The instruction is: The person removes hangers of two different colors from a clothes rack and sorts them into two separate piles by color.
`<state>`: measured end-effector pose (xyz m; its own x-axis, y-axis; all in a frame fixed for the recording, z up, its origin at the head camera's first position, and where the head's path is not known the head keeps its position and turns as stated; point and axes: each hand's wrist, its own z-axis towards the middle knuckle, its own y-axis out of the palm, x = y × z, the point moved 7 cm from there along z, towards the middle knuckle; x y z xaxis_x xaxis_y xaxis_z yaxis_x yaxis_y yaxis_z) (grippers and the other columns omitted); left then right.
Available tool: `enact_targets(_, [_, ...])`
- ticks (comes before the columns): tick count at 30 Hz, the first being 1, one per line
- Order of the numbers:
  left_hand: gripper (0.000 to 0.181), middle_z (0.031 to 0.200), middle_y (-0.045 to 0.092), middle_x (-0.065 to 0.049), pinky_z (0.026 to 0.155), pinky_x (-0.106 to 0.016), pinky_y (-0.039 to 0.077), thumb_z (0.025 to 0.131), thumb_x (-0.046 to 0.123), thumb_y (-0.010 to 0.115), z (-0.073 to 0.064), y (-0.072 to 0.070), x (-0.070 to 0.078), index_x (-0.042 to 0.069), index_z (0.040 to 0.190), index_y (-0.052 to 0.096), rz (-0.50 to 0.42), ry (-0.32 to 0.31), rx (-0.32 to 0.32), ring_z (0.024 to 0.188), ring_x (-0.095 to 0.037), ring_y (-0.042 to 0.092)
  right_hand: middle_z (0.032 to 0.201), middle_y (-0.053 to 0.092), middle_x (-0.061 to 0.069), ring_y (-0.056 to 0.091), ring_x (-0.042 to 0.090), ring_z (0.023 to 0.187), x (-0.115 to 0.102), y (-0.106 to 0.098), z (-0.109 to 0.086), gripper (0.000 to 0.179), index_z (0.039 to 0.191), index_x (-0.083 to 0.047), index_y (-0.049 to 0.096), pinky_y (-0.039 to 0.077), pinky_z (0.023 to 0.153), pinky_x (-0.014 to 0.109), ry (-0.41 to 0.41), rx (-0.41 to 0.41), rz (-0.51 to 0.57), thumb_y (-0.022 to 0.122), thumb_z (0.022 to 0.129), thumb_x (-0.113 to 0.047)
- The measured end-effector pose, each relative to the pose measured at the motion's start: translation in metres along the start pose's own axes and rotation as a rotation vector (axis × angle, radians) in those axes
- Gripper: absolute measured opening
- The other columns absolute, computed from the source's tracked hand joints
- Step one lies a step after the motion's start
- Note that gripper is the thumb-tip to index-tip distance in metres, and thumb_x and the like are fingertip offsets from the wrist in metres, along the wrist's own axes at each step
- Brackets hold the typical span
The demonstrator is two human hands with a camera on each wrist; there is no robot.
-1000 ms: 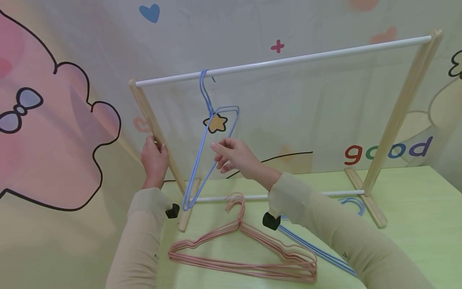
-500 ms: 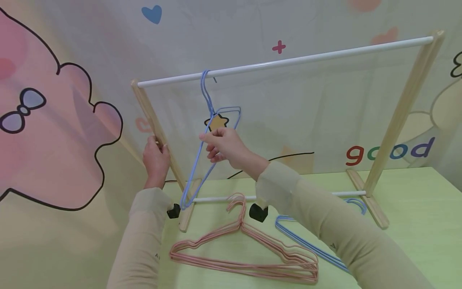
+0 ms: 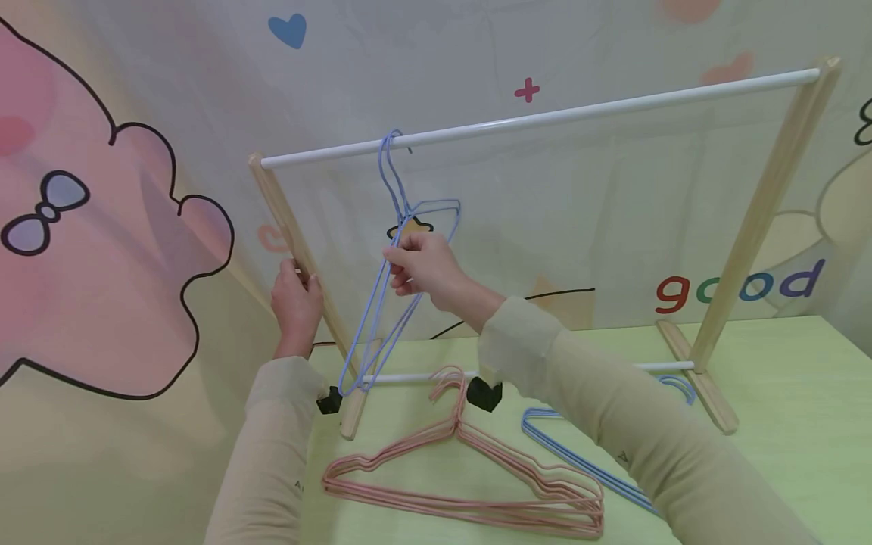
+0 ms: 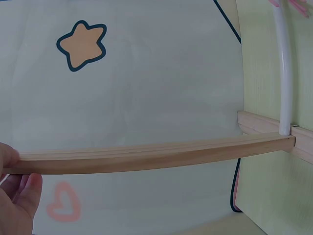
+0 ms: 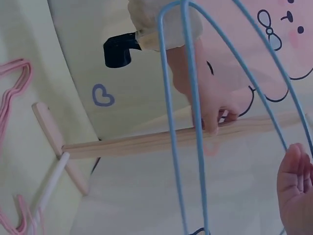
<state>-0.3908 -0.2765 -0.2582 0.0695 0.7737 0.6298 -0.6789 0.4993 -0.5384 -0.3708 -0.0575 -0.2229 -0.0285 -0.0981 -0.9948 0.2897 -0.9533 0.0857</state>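
A rack with a white top bar (image 3: pixel 545 116) and wooden posts stands on the table. My left hand (image 3: pixel 297 309) grips its left post (image 3: pixel 272 198); in the left wrist view the thumb and fingers lie on both sides of the wood. Blue wire hangers (image 3: pixel 365 321) hang by their hooks near the left end of the bar, standing a little apart. My right hand (image 3: pixel 428 266) pinches the wire of one at its sloping side, thumb and forefinger together. In the right wrist view the fingertips (image 5: pixel 293 152) meet the blue wire.
Several pink hangers (image 3: pixel 463 502) lie stacked on the green table (image 3: pixel 783 424) in front of the rack. More blue hangers (image 3: pixel 587 460) lie to their right, partly under my right sleeve. A patterned curtain (image 3: pixel 647 189) hangs behind the rack.
My right hand has moved left and slightly up onto the hanging blue hangers. They have spread apart, one swinging a little right. My left hand keeps its grip on the post.
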Motion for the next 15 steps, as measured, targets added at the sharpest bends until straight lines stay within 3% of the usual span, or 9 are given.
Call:
enact_targets(6, [0.024,0.094,0.058,-0.020,0.079,-0.045,0.041,0.087,0.011,0.051,0.000,0.002,0.000,-0.001,0.107,0.047,0.005,0.007,-0.004,0.087,-0.033,0.055,0.062,0.051,0.005,0.050,0.014,0.047,-0.020,-0.006,-0.010,0.013,0.077,-0.004,0.049,0.047,0.046,0.022,-0.076,-0.024,0.022,0.057,0.085,-0.010])
enact_targets(15, [0.024,0.094,0.058,-0.020,0.079,-0.045,0.041,0.085,0.010,0.051,0.002,0.001,-0.001,-0.001,0.105,0.047,0.012,0.025,0.011,0.088,-0.034,0.055,0.069,0.054,0.005,0.053,0.014,0.054,-0.027,-0.034,-0.036,0.007,0.083,0.000,0.048,0.049,0.052,0.023,-0.097,-0.111,-0.169,0.050,0.088,-0.005])
